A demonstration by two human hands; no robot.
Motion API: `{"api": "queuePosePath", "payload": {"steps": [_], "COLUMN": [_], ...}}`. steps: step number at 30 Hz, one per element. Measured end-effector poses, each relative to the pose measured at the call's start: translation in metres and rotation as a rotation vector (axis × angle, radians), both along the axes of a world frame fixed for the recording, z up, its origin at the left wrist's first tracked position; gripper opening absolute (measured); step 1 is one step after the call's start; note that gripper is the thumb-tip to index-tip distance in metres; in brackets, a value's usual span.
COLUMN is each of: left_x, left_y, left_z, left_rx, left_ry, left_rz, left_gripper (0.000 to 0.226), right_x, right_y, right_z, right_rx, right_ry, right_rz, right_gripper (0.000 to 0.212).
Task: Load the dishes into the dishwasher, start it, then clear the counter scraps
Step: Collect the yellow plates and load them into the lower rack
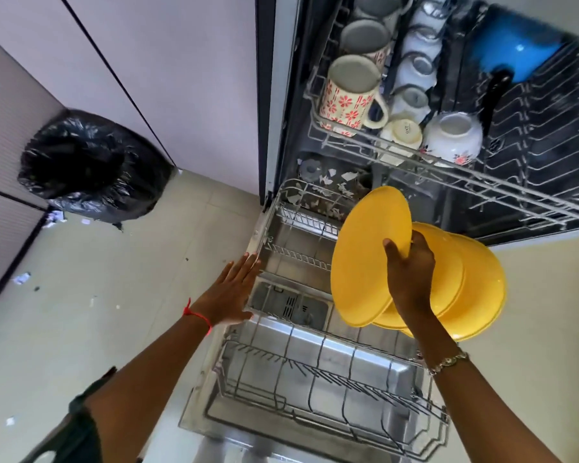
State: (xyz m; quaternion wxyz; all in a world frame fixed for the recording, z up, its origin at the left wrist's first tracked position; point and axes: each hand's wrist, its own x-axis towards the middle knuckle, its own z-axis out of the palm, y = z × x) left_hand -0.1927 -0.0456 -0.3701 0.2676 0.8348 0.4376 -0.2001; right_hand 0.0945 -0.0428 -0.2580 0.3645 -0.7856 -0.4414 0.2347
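1. Dishwasher stands open, its lower rack out over the door.
2. Yellow plates, a fanned stack, hang above that rack.
3. Right hand grips the plates.
4. Left hand, fingers straight, touches the rack's left edge.

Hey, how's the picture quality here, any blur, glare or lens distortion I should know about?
Head view: the wide-angle lens splays verticals such as the cabinet seam. Head view: the blue bowl at the back is smeared. Head view: soft glare lies on the steel door. Head view: the plates, left hand and right hand are sharp.
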Motion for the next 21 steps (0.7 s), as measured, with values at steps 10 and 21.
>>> {"api": "queuePosePath", "payload": {"steps": [10,21], "left_x": [0.012,0.010], "left_y": [0.021,0.028], "left_z": [-0.051,-0.064], "left_rx": [-0.021,-0.044], "left_ry": [0.063,0.084], "left_rz": [-0.103,-0.121], "left_gripper": [0.116,0.112], "right_x": [0.013,0.017], "right_y": [0.037,0.033], "right_z": [-0.038,-0.032], "right_rx": [-0.002,0.037], "right_ry": [-0.033,-0.040], "right_rz": [-0.033,-0.073], "right_gripper": [0.009,0.012]}}
